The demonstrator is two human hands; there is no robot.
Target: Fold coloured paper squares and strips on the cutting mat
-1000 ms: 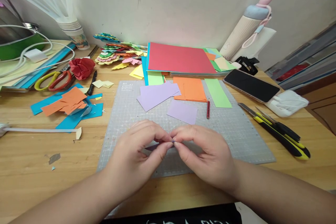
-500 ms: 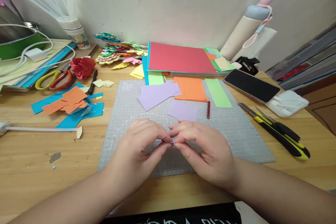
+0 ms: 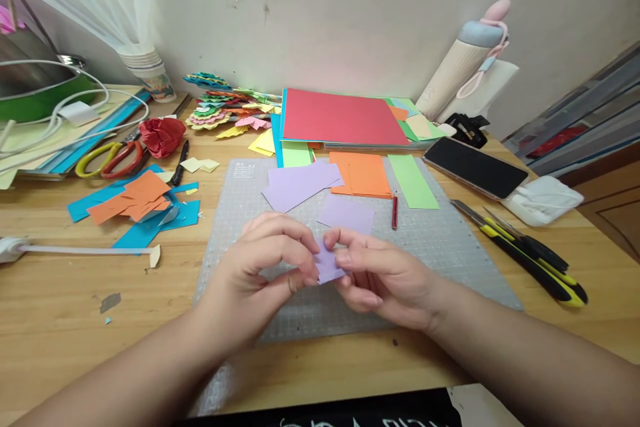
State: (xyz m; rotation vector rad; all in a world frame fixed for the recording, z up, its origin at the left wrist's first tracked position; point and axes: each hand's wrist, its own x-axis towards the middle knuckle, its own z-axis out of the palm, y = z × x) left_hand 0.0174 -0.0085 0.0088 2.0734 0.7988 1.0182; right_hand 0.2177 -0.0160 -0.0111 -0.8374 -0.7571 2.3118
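A small piece of purple paper (image 3: 330, 265) is held between both hands above the grey cutting mat (image 3: 425, 247). My left hand (image 3: 273, 260) pinches its left edge with thumb and fingers. On the other side, my right hand (image 3: 377, 273) is closed on the right part, thumb on top and fingers behind. Whether the paper is folded in several layers I cannot tell. Just beyond the hands lies a purple paper rectangle (image 3: 350, 213), and farther back a pair of overlapping purple sheets (image 3: 300, 185). Beside these sit an orange paper stack (image 3: 361, 175) and a short red pencil (image 3: 395, 212).
At the right lie a yellow-black utility knife (image 3: 525, 260), a phone (image 3: 475, 167) and a white case (image 3: 543, 200). Scissors (image 3: 113, 159), a crumpled red paper (image 3: 163, 136) and orange scraps (image 3: 135, 197) are at the left. Red card (image 3: 345, 117) tops a stack by the wall.
The purple paper, seen nearly edge-on before, now shows its flat face. My right hand has turned and its fingers have opened out somewhat; the hands have moved slightly apart.
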